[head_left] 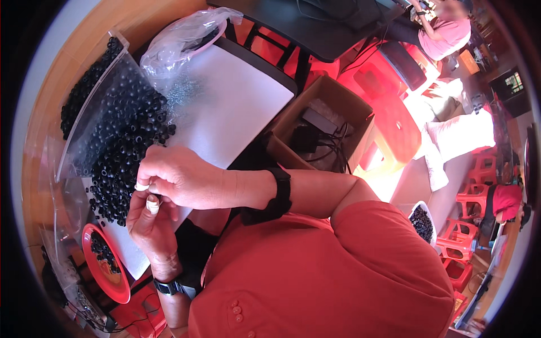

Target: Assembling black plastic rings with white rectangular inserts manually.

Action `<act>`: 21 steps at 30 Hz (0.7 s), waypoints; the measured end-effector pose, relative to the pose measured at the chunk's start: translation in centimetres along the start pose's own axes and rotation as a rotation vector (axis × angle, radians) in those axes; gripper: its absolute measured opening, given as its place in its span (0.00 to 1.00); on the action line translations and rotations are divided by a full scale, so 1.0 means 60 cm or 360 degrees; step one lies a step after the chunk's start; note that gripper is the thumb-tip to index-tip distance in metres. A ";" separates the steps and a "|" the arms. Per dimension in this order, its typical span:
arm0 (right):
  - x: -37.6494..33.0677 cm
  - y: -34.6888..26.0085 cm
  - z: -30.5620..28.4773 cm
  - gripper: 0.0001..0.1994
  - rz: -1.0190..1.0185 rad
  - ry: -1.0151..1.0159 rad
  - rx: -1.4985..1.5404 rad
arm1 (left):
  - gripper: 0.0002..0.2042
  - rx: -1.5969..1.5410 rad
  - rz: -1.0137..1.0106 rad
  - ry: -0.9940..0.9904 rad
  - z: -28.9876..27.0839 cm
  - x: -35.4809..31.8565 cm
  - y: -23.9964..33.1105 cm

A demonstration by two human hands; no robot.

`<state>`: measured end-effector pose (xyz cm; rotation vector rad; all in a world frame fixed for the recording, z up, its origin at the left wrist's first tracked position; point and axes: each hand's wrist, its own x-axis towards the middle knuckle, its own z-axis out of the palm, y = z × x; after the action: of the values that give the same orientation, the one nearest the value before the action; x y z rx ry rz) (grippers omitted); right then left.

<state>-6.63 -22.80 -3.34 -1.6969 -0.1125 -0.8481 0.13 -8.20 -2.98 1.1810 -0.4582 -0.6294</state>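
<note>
1. Right hand (183,176) up top, left hand (155,228) just below it, fingertips meeting; both curled in a pinch, wraps on the thumbs; can't tell if anything is grasped between them
2. Black band on right wrist, watch (167,286) on left
3. Black rings (121,163) heaped just beside the fingers, loose ones scattered at the heap's edge
4. White board (236,107) under hands and heap, mostly bare toward the upper right, dark rim on its far side
5. Clear sheet (93,127) over part of the heap, more rings beyond its edge
6. Tiny clear bits (183,93) on the board next to the heap; plastic bag (169,50) crumpled at the far corner
7. Red dish (125,287) near the board's lower left end, black pieces in it
8. Cardboard box (282,147) right of the board, cables and a dark item inside
9. Dark table (315,28) at top
10. Room: large red seats beyond the box, white sacks (465,132) in bright light, red stools (479,194) along the right, white tub (432,217) of dark pieces by the sleeve, person in pink (451,36) upper right
</note>
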 end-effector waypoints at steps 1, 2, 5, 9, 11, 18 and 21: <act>-0.001 0.003 0.000 0.01 0.0039 -0.0055 0.0093 | 0.17 0.0013 0.0009 -0.0038 -0.003 0.000 0.000; -0.004 -0.004 -0.005 0.01 0.0014 -0.0036 0.0092 | 0.17 0.0029 0.0025 -0.0059 0.004 -0.007 0.004; -0.002 0.005 -0.008 0.01 0.0153 -0.0164 0.0237 | 0.19 0.0100 -0.0039 -0.0068 0.003 -0.007 0.009; -0.005 0.009 -0.009 0.04 -0.0037 -0.0174 0.0008 | 0.18 0.0170 -0.0012 0.0031 0.004 -0.007 0.008; -0.009 0.011 -0.006 0.04 -0.0022 -0.0126 0.0029 | 0.17 0.0153 -0.0023 0.0001 0.005 -0.004 0.009; -0.010 0.006 -0.006 0.05 -0.0026 -0.0034 0.0118 | 0.13 0.0141 -0.0026 0.0105 0.011 -0.011 0.006; 0.004 -0.019 -0.017 0.03 -0.0132 -0.0053 0.0108 | 0.12 0.0071 -0.0034 0.0056 0.020 -0.016 0.014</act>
<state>-7.49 -23.44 -2.24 -1.6520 -0.2337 -0.8683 -1.16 -8.18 -1.83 1.2389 -0.4322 -0.6189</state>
